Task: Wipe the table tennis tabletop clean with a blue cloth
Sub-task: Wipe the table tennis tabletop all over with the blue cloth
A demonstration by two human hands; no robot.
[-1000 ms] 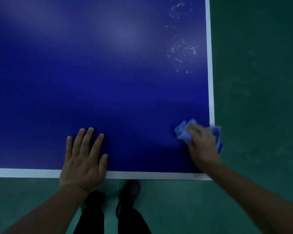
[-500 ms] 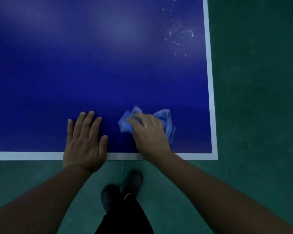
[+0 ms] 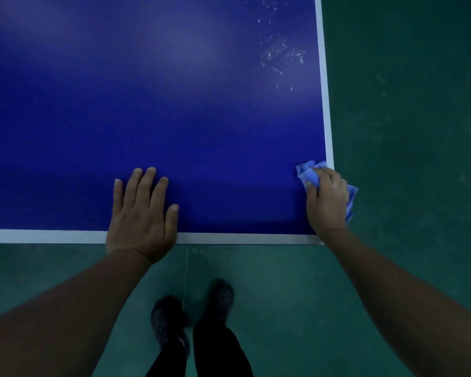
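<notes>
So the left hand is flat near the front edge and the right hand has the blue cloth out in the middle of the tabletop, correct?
Not the middle. The head view shows the right hand holding the blue cloth at the tabletop's near right corner, cloth hanging past the side edge. The left hand is indeed flat near the front edge.

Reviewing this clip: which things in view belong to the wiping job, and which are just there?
Job:
- cloth, gripped by the right hand at the table's right edge
- tabletop
- spots near the far right edge, not yet wiped
- left hand, resting flat on the tabletop

Just there:
- green floor
- shoes
</notes>
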